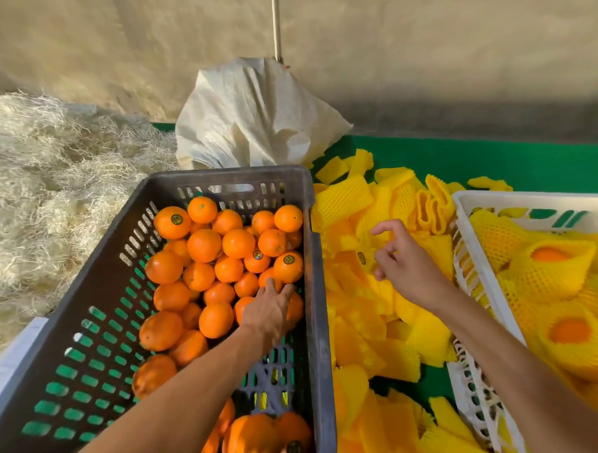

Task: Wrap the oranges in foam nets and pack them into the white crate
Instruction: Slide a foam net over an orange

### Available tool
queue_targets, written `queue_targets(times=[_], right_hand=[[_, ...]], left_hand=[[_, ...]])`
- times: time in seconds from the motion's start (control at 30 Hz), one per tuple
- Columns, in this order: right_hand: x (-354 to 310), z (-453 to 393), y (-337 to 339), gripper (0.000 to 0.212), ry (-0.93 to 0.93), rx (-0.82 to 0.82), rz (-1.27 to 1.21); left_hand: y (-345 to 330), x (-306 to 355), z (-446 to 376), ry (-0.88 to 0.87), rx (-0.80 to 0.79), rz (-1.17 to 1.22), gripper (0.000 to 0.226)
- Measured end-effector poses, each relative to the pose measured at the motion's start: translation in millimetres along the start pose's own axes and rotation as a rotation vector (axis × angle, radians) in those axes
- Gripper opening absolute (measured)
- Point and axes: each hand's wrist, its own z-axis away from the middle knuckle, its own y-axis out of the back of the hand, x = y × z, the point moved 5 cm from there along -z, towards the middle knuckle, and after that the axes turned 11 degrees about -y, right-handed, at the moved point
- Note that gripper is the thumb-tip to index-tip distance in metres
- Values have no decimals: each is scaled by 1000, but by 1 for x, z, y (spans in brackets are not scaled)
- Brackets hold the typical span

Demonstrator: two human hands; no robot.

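Observation:
A dark grey crate [311, 225] in the middle holds several loose oranges [204, 246]. My left hand [269, 313] reaches into it and lies on the oranges near the right wall, fingers spread over one; a grip is not plain. A heap of yellow foam nets [360, 326] lies on the green table between the crates. My right hand [400, 256] hovers over that heap with fingers loosely curled, holding nothing I can see. The white crate [478, 287] at the right holds several oranges wrapped in yellow nets [553, 266].
A white woven sack [251, 115] stands behind the grey crate. Pale straw-like wood wool [48, 175] fills the left side. A beige tarp wall closes the back. The green table surface [493, 156] shows at the far right.

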Motion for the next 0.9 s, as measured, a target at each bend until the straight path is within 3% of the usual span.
queue_targets(times=[0.1, 0.2, 0.27, 0.43, 0.53, 0.6, 0.73, 0.9], right_hand=[[-2, 2, 3, 25, 6, -40, -53], [0, 2, 7, 22, 0, 25, -76], [3, 0, 12, 13, -9, 85, -99], [9, -5, 19, 19, 29, 230, -3], [8, -4, 22, 18, 86, 251, -69], [2, -2, 25, 11, 150, 245, -143], [-1, -1, 25, 3, 163, 180, -187], [-5, -1, 27, 23, 259, 206, -158]], left_hand=[[1, 2, -2, 11, -16, 49, 86], [12, -6, -5, 65, -46, 156, 84], [36, -16, -7, 126, 24, 222, 82], [119, -21, 18, 169, 594, 371, 74], [151, 6, 39, 39, 856, 731, 61], [165, 37, 42, -97, 842, 960, 57], [170, 96, 22, -243, 683, 1169, 56], [145, 124, -3, -277, 498, 1496, 46]])
